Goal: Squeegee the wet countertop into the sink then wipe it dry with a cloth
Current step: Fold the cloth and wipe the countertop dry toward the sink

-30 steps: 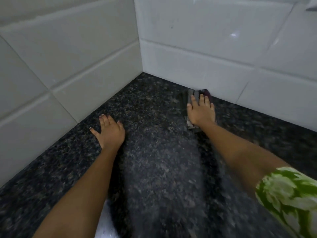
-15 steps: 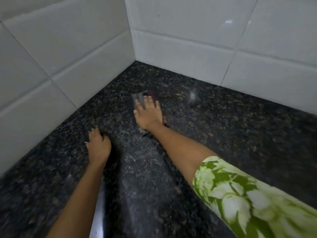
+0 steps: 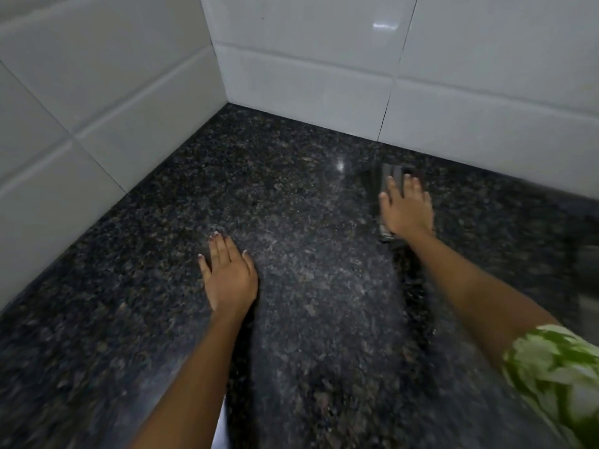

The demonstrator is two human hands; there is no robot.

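Note:
The dark speckled granite countertop (image 3: 291, 205) fills a corner between white tiled walls. A streaky, paler band runs down its middle. My right hand (image 3: 408, 210) lies flat, pressing on a folded grey cloth (image 3: 390, 175) near the back wall, right of centre. Only the cloth's far end and a bit by my wrist show. My left hand (image 3: 228, 275) rests palm down on the bare stone to the left, fingers straight, holding nothing. No squeegee is in view.
White tiled walls close off the left side (image 3: 81, 124) and the back (image 3: 356, 76). A blurred grey shape (image 3: 588, 273) sits at the right edge of the countertop; what it is I cannot tell. My right sleeve is green and white.
My right hand has slid the cloth from near the corner out to the right along the back wall. My left hand has gone from curled to flat on the stone.

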